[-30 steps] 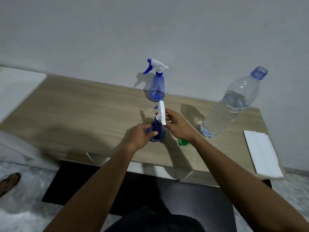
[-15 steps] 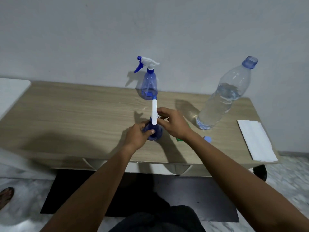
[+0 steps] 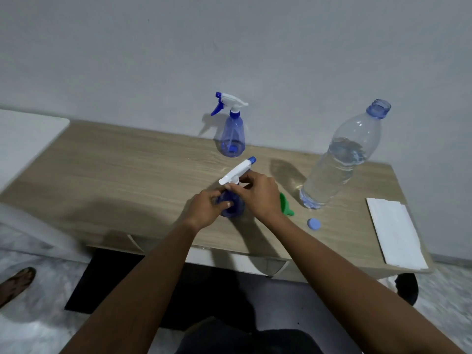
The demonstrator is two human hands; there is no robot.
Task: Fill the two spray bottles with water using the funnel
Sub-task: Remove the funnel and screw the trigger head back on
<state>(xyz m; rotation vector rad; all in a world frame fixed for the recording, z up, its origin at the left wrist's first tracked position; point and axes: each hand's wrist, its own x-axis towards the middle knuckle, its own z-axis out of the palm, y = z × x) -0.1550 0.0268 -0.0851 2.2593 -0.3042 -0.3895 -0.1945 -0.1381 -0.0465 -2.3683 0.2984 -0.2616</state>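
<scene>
A: What is sitting on the pale wood-grain table (image 3: 107,175)?

B: The left hand (image 3: 208,209) is gripping the near translucent blue plastic spray bottle (image 3: 233,208); the right hand (image 3: 258,194) is pinching its white trigger head (image 3: 236,172).

A: And the funnel?

B: The green plastic funnel (image 3: 286,206) is lying beside the right wrist.

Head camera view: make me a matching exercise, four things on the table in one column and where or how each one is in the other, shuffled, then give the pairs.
Things:
1. far spray bottle
2. water bottle
3. blue cap
4. funnel

States:
A. lying loose on the table, off its bottle
B. green, partly hidden behind the right hand
C. standing near the wall with its trigger head on
D. open at the neck, partly full of water

Pairs: 1-C, 2-D, 3-A, 4-B
</scene>
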